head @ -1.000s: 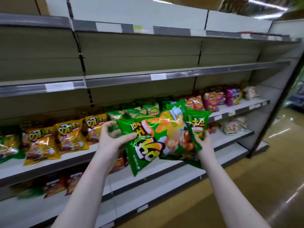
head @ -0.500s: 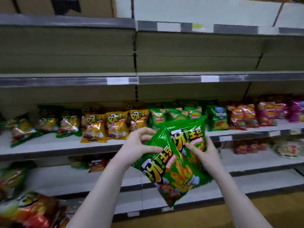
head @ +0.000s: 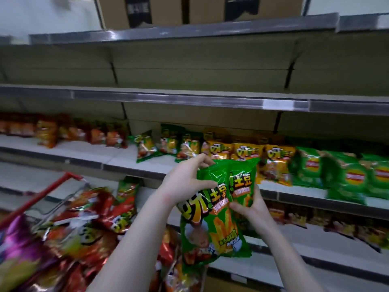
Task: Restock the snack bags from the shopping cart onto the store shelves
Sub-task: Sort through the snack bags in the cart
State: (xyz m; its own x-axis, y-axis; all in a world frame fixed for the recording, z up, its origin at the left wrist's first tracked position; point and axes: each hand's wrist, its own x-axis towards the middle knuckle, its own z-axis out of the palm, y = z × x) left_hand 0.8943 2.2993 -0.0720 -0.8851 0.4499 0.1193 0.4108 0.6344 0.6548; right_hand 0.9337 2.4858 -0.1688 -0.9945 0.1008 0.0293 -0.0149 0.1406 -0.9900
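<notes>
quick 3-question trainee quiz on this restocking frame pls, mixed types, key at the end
1. True or false: both the left hand and the right hand grip the green snack bags.
2. Multiple choice: the shopping cart sits at the A) lower left B) upper right C) centre top of the view.
3. Fill in: the yellow bags stand on the shelf between small green bags on their left and ____ chip bags on their right.

Key: 1 true; 2 A; 3 green.
</notes>
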